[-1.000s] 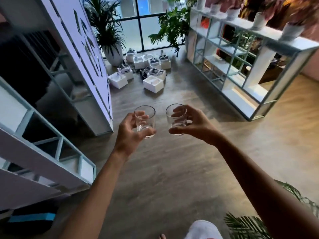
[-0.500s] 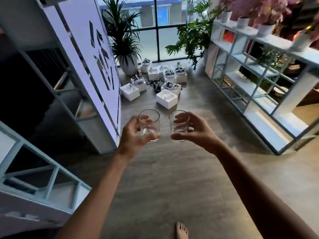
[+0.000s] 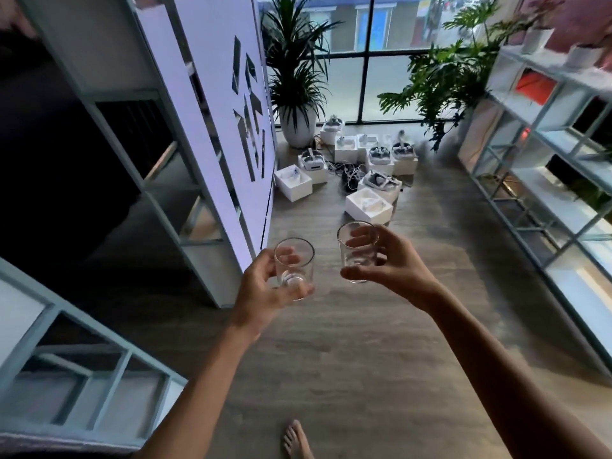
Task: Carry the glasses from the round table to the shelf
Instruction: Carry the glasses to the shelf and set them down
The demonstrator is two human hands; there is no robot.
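a: glass, clear, two tumblers, head view. left hand point(image 3: 261, 293) wraps the left glass point(image 3: 294, 266), right hand point(image 3: 394, 270) wraps the right glass point(image 3: 357, 251). both upright, mid-air over the wood floor point(image 3: 364, 359), apart.
b: shelf?
a: white shelf point(image 3: 543, 180) along the right side, well apart from the hands. round bench not in view.
b: tips for the carry?
a: i'd hold rims level, leave a gap between the glasses, steer wide of the boxes point(image 3: 369, 205) ahead, mind the bare foot point(image 3: 296, 438).

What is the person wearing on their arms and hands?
Nothing: the left forearm and right forearm are bare to the frame's edge, no sleeve in view. The left hand and right hand wear no gloves; I see no watch, bracelet or ring.
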